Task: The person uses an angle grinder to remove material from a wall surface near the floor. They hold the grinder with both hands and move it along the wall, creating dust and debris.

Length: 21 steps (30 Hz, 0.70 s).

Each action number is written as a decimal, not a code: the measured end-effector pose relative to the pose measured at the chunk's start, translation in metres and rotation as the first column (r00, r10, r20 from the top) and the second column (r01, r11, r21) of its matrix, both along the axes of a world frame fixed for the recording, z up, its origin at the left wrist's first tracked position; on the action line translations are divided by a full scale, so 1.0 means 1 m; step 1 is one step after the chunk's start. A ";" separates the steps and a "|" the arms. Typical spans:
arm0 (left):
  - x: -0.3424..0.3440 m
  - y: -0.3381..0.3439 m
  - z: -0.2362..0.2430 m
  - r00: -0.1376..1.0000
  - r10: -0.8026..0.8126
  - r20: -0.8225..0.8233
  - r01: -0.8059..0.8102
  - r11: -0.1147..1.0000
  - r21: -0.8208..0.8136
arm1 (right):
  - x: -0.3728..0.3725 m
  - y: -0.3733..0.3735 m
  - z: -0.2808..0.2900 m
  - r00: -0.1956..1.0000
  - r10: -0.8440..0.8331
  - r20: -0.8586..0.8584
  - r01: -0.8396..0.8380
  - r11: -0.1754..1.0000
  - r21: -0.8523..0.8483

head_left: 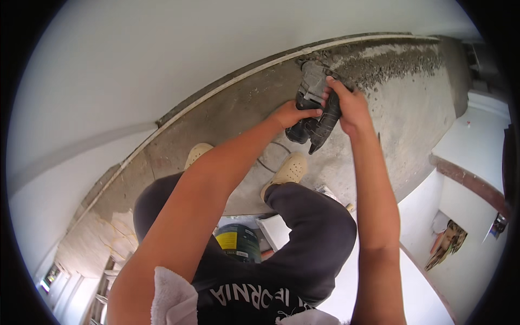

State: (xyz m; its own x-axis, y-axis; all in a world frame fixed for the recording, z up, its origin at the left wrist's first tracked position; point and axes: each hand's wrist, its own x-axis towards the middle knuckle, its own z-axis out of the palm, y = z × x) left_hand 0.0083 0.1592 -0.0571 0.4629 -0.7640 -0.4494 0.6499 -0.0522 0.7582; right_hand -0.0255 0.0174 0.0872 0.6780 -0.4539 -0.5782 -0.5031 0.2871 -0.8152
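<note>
A white towel (172, 299) lies nearest the camera, over the left upper arm at the lower edge, beside a black shirt (238, 295) with pale lettering. The right grip (349, 106) is closed around the dark handle of a grey-and-black power tool (313, 81), fingers curled over it. The left grip (295, 115) holds the tool's body from the left side, thumb laid across it. The tool is above the concrete floor (238, 108), its far end near the foot of the pale wall (189, 54). Grey rubble (392, 67) spreads to the right along that edge. Nearer the person, a thin dark cord (265, 165) curves between two beige clogs (291, 169). A dark bucket (246, 244) with a yellow patch stands between the trousered legs (319, 225).
</note>
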 end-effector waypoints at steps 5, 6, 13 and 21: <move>0.000 -0.008 0.011 0.986 -0.049 0.160 0.032 0.994 0.106 | -0.019 0.008 -0.014 0.968 -0.240 0.077 0.239 0.971 0.019; -0.002 -0.013 0.011 0.986 -0.071 0.148 0.051 0.989 0.139 | -0.024 0.003 -0.012 0.957 -0.284 0.054 0.281 0.958 0.062; -0.023 -0.038 0.001 0.972 0.040 0.231 -0.061 0.994 0.087 | -0.024 -0.007 0.012 0.957 -0.284 0.054 0.289 0.943 -0.165; -0.010 -0.051 0.014 0.988 0.153 -0.023 -0.155 0.966 -0.208 | 0.020 0.001 0.048 0.994 -0.030 -0.101 -0.010 0.927 -0.374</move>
State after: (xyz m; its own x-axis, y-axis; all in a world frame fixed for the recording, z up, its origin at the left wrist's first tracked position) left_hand -0.0018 0.1087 -0.0432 0.5800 -0.7608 -0.2913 0.6426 0.2076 0.7375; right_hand -0.0052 0.0183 0.1348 0.6183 -0.6569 -0.4315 -0.5884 -0.0229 -0.8082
